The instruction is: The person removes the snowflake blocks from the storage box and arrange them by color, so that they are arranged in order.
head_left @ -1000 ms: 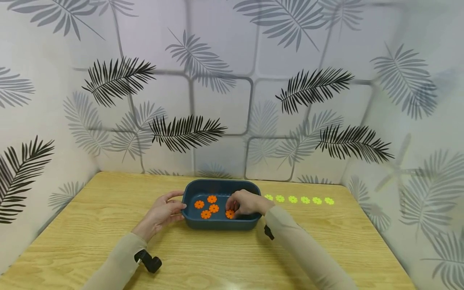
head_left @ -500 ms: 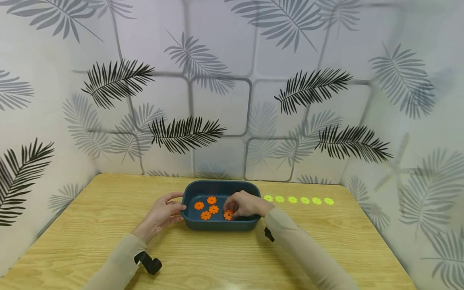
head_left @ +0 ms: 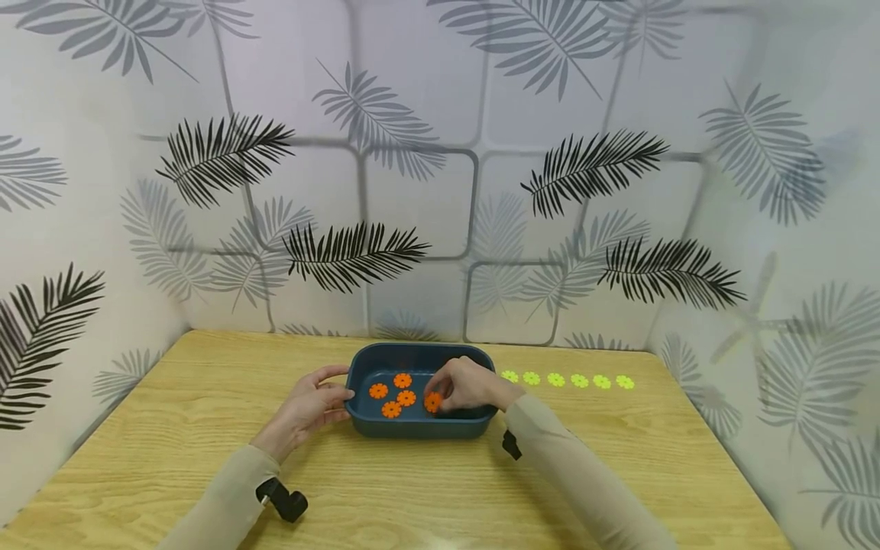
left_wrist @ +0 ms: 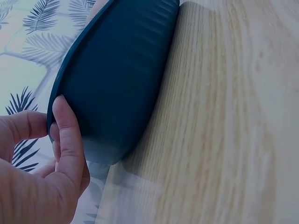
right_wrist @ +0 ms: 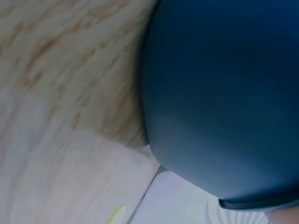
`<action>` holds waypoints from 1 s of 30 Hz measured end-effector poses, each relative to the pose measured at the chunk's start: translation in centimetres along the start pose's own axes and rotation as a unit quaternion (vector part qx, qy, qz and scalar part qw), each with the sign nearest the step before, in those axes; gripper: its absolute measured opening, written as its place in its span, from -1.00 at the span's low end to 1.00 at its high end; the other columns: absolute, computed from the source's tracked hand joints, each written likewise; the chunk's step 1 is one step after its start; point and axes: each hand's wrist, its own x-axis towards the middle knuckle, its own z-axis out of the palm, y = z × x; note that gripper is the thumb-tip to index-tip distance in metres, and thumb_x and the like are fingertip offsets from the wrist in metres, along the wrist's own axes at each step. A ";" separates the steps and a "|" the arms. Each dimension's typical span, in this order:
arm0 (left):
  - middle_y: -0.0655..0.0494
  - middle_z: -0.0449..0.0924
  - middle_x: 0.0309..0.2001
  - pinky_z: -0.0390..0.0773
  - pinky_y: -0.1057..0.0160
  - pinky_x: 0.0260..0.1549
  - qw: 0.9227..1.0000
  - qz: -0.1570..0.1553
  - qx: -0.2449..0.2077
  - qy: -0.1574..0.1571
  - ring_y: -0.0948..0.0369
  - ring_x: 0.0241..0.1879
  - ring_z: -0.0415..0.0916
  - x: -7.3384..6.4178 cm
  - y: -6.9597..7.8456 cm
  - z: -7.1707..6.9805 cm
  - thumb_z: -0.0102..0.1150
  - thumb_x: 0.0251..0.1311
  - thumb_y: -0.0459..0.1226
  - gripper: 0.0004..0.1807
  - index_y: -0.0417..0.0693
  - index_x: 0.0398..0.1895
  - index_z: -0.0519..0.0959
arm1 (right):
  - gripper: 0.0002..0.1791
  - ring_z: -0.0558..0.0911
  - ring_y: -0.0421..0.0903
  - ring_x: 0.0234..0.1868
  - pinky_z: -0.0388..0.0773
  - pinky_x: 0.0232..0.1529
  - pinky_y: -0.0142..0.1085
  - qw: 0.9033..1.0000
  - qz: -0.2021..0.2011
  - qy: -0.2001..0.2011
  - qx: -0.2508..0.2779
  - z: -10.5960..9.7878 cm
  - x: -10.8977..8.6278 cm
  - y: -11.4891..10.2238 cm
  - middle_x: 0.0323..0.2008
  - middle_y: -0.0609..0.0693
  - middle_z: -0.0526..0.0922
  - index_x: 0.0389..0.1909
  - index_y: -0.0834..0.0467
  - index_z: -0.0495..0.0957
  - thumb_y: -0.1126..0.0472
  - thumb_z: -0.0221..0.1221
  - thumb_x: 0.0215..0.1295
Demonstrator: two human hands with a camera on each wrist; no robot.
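A dark blue plastic bin (head_left: 385, 429) stands on the table. My left hand (head_left: 312, 401) pinches its left rim, thumb inside and fingers outside; the left wrist view shows this grip on the bin wall (left_wrist: 112, 79). Reaching in over the right end, my right hand (head_left: 467, 384) pinches an orange flower-shaped interlocking disc (head_left: 433, 402) between thumb and fingers. Several more orange discs (head_left: 391, 409) lie flat on the bin's floor, left of that hand. In the right wrist view the bin's outer wall (right_wrist: 219, 102) hides the fingers.
Right of the bin, several yellow-green discs (head_left: 580, 380) lie in a straight row along the back of the wooden table (head_left: 385, 496). A leaf-patterned wall (head_left: 426, 198) rises directly behind the table edge.
My right hand has brought the pinched orange disc slightly left and up inside the bin. The left hand keeps its hold on the rim, and the other discs have stayed put.
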 end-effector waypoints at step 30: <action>-0.02 0.56 -0.20 0.70 0.23 -0.28 1.000 -0.005 -0.001 -0.013 0.17 -0.35 0.61 -0.1 0.2 -0.1 0.11 0.31 -0.43 -0.38 -0.17 0.43 0.22 | -0.65 0.70 -0.17 -0.29 0.67 -0.26 -0.34 0.980 0.026 0.125 0.155 -2.8 -5.4 1.9 -0.21 0.07 0.73 0.02 0.15 0.66 0.28 0.31 0.17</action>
